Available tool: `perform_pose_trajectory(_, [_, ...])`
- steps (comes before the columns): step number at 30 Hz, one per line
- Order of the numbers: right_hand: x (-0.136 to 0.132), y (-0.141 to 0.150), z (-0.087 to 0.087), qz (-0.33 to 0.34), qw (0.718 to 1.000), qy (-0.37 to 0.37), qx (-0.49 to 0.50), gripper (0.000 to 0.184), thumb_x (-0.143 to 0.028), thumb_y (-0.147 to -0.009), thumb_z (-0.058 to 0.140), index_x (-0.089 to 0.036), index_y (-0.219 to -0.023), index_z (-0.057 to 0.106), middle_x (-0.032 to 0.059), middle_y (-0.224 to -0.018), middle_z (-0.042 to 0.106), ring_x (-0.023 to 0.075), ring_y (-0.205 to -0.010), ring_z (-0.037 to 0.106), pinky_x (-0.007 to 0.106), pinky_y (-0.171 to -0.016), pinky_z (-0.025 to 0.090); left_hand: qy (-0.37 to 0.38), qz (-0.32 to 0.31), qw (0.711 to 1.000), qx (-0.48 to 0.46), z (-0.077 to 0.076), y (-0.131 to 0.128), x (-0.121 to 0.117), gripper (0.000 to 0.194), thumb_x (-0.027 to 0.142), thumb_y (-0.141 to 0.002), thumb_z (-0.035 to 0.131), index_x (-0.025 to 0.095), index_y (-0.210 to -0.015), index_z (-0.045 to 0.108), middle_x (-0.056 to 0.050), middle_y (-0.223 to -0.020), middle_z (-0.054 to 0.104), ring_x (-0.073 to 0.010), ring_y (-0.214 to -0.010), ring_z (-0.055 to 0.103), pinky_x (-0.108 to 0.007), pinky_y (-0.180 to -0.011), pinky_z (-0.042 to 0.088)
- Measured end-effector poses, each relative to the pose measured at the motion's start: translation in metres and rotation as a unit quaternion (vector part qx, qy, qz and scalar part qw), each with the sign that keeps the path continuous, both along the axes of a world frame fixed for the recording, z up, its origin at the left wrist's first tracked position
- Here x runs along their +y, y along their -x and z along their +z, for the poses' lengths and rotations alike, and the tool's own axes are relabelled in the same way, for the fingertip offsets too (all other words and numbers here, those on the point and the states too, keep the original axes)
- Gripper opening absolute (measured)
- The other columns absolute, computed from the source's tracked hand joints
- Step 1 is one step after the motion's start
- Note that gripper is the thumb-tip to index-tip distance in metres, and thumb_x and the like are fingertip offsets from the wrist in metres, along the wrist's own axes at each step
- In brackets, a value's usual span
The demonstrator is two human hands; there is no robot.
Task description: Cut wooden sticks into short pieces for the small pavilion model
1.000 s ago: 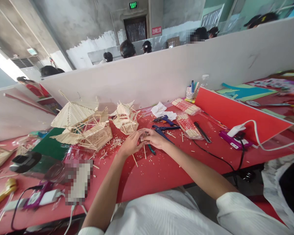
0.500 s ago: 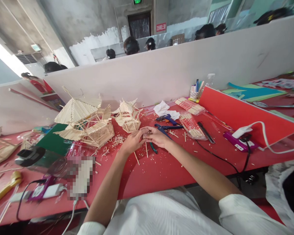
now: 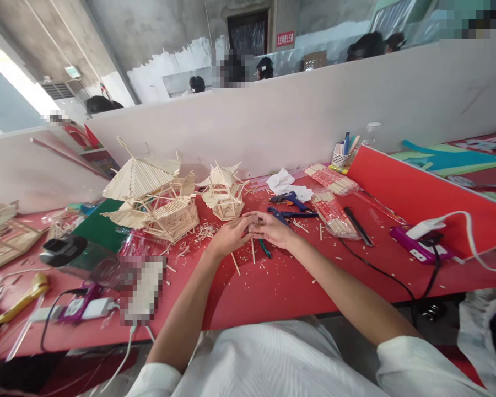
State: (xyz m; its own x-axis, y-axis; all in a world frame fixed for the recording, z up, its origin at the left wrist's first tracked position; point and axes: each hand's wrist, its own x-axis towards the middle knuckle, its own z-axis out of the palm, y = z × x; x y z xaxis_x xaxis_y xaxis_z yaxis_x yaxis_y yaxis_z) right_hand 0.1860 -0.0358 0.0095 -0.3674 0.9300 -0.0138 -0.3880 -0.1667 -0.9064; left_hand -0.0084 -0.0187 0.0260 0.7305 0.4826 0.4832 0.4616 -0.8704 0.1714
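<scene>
My left hand (image 3: pixel 230 237) and my right hand (image 3: pixel 276 231) meet over the red table (image 3: pixel 268 298), their fingertips bent together. Whatever the fingers pinch is too small or hidden to make out. Just beyond my hands stands a small pavilion model (image 3: pixel 223 193) built of thin wooden sticks. A larger stick pavilion (image 3: pixel 149 198) is to its left. Loose sticks (image 3: pixel 236 264) lie below my hands, near a teal tool handle (image 3: pixel 265 249). Right of my fingers are blue-handled pliers (image 3: pixel 293 214) and a blue glue gun (image 3: pixel 291 199).
Packs of wooden sticks (image 3: pixel 334 215) and a black cutter knife (image 3: pixel 359 226) lie right, before a leaning red board (image 3: pixel 421 193). A purple power strip (image 3: pixel 419 251) trails cables. At left are a bottle (image 3: pixel 82 259) and a yellow tool (image 3: pixel 22 300). A white partition (image 3: pixel 273 121) stands behind.
The view has shifted, so the table's contents sit slightly farther right in the picture. My hands stay together in nearly the same pose.
</scene>
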Motion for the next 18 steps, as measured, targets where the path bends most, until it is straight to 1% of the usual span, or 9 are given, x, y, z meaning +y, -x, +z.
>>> perform_pose_trajectory(7, [-0.0009,0.0004,0.0025,-0.005,1.0,-0.006,-0.003,0.044,-0.022,-0.065,0.087,-0.022,-0.104,0.066,0.0007,-0.09,0.072,0.0168,-0.084,0.072,0.03,-0.077,0.059,0.003,-0.006,1.0,-0.006,-0.0003,-0.0018,-0.0021,0.045,0.03,-0.098,0.056,0.023,-0.141,0.046,-0.011,-0.129,0.068,-0.0223,-0.119,0.066,-0.038,-0.1,0.055])
perform_pose_trajectory(13, [0.0008,-0.0008,0.0002,-0.003,1.0,-0.008,-0.009,0.045,-0.021,-0.064,0.087,-0.022,-0.103,0.065,-0.0013,-0.081,0.071,0.0155,-0.079,0.071,0.029,-0.075,0.059,0.031,-0.008,0.999,-0.011,0.0015,-0.0024,-0.0021,0.052,0.029,-0.096,0.06,0.022,-0.144,0.043,-0.013,-0.13,0.066,-0.0242,-0.12,0.065,-0.04,-0.099,0.056])
perform_pose_trajectory(18, [0.0006,-0.0018,0.0005,0.004,0.999,-0.025,-0.022,0.047,-0.025,-0.068,0.086,-0.022,-0.11,0.064,0.0012,-0.085,0.071,0.0168,-0.08,0.07,0.024,-0.064,0.055,0.047,-0.016,0.998,-0.031,0.0027,-0.0037,-0.002,0.054,0.032,-0.094,0.064,0.023,-0.143,0.043,-0.012,-0.132,0.066,-0.024,-0.12,0.066,-0.038,-0.099,0.056])
